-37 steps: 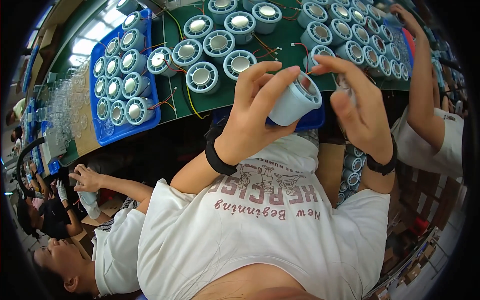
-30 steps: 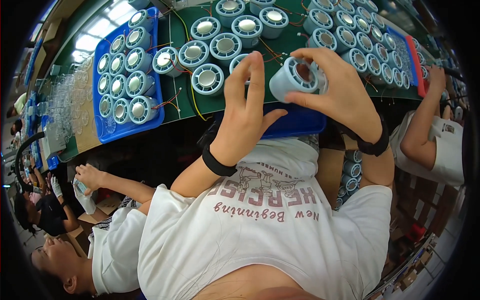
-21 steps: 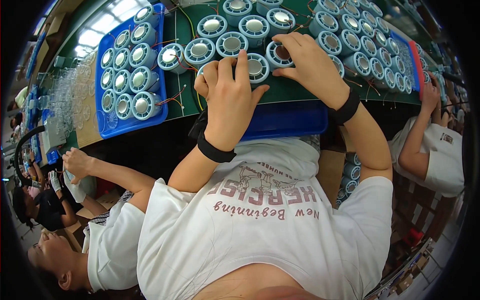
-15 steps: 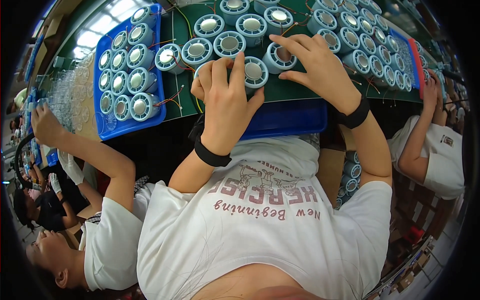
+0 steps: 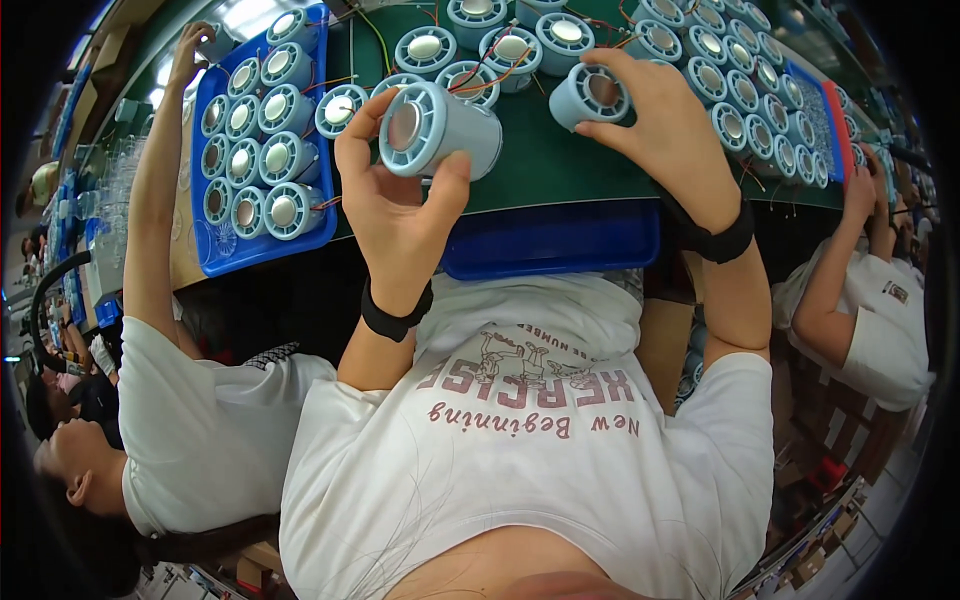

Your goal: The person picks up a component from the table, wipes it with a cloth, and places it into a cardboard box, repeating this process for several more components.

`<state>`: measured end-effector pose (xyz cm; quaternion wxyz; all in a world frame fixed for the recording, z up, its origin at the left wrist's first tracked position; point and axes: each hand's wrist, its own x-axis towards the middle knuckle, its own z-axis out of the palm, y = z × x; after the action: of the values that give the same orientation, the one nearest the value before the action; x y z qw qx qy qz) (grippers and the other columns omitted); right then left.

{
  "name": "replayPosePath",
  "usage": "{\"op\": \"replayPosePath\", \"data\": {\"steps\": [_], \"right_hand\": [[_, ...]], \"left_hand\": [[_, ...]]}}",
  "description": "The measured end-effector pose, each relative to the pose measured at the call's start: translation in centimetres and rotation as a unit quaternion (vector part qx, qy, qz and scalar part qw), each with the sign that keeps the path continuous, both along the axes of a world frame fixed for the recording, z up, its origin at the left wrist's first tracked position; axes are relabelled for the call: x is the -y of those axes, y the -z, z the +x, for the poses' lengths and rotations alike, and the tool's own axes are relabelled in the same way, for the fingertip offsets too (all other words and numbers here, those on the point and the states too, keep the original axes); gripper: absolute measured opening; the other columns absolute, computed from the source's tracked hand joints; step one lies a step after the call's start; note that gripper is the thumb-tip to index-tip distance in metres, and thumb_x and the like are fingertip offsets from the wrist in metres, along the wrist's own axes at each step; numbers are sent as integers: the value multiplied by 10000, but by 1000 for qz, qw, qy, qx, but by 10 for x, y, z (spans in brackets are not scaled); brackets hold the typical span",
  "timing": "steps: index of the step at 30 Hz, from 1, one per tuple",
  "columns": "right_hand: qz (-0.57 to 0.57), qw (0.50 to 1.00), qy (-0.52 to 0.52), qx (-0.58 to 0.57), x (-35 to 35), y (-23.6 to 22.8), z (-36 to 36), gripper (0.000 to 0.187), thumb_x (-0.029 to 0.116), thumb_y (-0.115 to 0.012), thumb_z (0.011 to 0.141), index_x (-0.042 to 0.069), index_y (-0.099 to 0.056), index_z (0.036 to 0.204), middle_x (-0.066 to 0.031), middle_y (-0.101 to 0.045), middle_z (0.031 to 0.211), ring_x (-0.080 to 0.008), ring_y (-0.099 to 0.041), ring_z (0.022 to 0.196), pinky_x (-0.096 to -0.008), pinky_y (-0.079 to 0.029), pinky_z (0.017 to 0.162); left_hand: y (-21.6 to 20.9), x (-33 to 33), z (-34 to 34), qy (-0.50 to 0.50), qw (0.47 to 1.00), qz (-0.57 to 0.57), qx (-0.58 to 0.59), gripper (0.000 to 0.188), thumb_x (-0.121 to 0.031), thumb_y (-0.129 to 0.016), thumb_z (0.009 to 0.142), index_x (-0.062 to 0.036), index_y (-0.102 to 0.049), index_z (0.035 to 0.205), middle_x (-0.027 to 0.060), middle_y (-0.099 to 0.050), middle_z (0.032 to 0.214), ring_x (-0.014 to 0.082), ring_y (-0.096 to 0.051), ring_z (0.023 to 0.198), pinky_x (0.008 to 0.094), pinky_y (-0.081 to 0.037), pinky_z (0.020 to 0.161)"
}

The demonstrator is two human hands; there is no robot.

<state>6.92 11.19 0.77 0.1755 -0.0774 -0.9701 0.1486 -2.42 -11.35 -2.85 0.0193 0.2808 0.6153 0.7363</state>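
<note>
My left hand [image 5: 395, 225] grips a light-blue cylindrical housing [image 5: 465, 135] with a spoked ring and a round metallic disc in its end. It is held up above the table, tipped on its side with the disc end facing left. My right hand [image 5: 675, 135] closes finger and thumb round a second light-blue cylindrical housing [image 5: 572, 103], whose disc end is tilted up toward the right. Whether that one touches the table I cannot tell. Behind both hands stand several similar housings [image 5: 424, 46] with silver discs and thin coloured wires.
A blue tray [image 5: 325, 225] filled with housings lies at the left. More housings [image 5: 735, 88] stand packed at the right. An empty-looking blue bin [image 5: 560, 245] sits below the green table's [image 5: 530, 185] front edge. A co-worker's hand [image 5: 190, 50] reaches past the tray; another person works at right.
My left hand has lifted a housing off the table and tipped it over. My right hand has moved slightly right and tilted its housing. The left co-worker's arm has reached farther forward.
</note>
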Motion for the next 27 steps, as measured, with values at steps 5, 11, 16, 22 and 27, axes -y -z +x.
{"op": "replayPosePath", "data": {"steps": [5, 11, 16, 22, 27], "right_hand": [[11, 999, -17, 41, 16, 28, -10, 601, 216, -783, 740, 144, -549, 1289, -96, -624, 1068, -278, -572, 976, -357, -450, 874], [40, 998, -5, -54, 22, -16, 25, 675, 239, -795, 731, 119, -529, 1339, -123, -588, 1157, -287, -553, 974, -352, -445, 877], [-130, 983, -124, -44, 39, -55, 65, 760, 279, -822, 692, 28, -516, 1340, -155, -551, 1237, -286, -534, 981, -350, -437, 867], [-37, 989, -144, 10, 54, -58, 82, 798, 355, -843, 630, -21, -557, 1273, -171, -559, 1254, -269, -553, 999, -327, -445, 839], [-59, 986, -127, -86, 40, -36, 90, 829, 450, -820, 599, -31, -579, 1230, -163, -606, 1195, -272, -562, 1014, -332, -432, 850]], "left_hand": [[-19, 6, 10, 119, 958, 136, 223, 735, -236, -775, 801, -5, -377, 1373, 125, -539, 1211, 221, -559, 1131, 312, -478, 952], [-18, 7, 18, 247, 930, 138, 233, 920, -274, -814, 770, -8, -258, 1453, 186, -467, 1353, 216, -535, 1175, 341, -482, 966], [-26, -3, 33, 310, 947, -3, 80, 1130, -182, -932, 583, -35, -228, 1455, 167, -472, 1324, 215, -531, 1166, 331, -475, 978], [-14, -23, 45, 178, 967, -69, -169, 1100, -94, -943, 530, -38, -266, 1396, 166, -473, 1321, 225, -520, 1186, 342, -460, 995], [-17, -20, 48, 252, 959, -64, -112, 1053, -52, -929, 539, -32, -277, 1366, 203, -472, 1324, 244, -537, 1175, 354, -485, 967]]}}
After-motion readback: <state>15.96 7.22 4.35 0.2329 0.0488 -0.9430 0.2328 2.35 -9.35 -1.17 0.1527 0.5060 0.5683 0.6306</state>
